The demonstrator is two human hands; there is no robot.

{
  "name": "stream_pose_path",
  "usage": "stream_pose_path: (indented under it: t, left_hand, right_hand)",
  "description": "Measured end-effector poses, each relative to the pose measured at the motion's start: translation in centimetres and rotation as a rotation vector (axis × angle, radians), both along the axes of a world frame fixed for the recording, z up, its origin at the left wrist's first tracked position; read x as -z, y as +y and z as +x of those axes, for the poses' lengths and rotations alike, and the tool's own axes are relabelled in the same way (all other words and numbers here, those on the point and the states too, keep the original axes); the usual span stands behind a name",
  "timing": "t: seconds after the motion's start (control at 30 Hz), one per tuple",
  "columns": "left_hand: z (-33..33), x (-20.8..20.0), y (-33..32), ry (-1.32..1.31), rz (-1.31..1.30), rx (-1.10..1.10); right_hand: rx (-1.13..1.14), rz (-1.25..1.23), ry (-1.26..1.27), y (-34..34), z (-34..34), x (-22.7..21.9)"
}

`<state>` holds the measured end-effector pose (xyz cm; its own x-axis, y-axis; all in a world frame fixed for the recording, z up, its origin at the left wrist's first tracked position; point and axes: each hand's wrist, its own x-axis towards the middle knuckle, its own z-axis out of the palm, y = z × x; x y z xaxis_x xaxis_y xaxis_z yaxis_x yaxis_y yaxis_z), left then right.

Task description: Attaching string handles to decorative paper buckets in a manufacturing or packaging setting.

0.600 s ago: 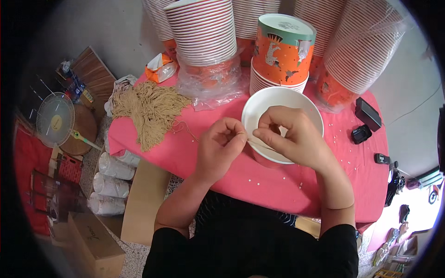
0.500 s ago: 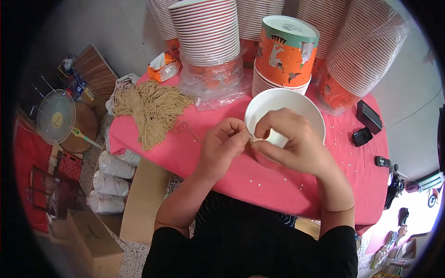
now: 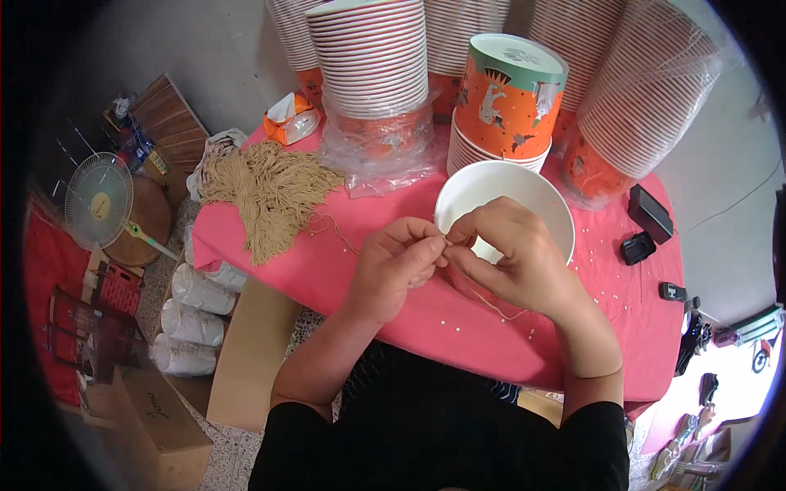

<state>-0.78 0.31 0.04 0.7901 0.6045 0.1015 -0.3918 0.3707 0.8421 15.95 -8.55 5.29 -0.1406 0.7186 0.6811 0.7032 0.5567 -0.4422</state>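
Note:
My left hand pinches a thin tan cord, its fingertips pressed together. A length of that cord runs back across the cloth toward a heap of tan cords at the left. Against it, my right hand is closed in a pinch at the same spot, and a loose cord end trails below its fingers over the pink cloth. What the fingertips form there is too small to make out. Just behind both hands, partly hidden by the right one, stands a large white paper bucket, its open mouth facing up.
Tall stacks of paper buckets line the table's far side, some in clear plastic. An upturned orange bucket tops a stack. Small white beads dot the pink tablecloth. Black boxes lie right; a fan stands left.
My hands have drawn closer, fingertips now meeting. A loose cord end has come into sight beneath my right hand. The whole view has shifted slightly.

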Motion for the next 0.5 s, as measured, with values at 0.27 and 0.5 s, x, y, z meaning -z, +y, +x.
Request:
stream_pose_path:
  t: [0.27, 0.5]
  left_hand:
    - [0.6, -0.23, -0.53, 0.098, 0.521, -0.344]
    - [0.34, -0.16, -0.7, 0.102, 0.672, -0.4]
  right_hand:
    - [0.048, -0.041, -0.031, -0.06, 0.25, -0.18]
    - [0.055, -0.07, -0.05, -0.14, 0.55, -0.01]
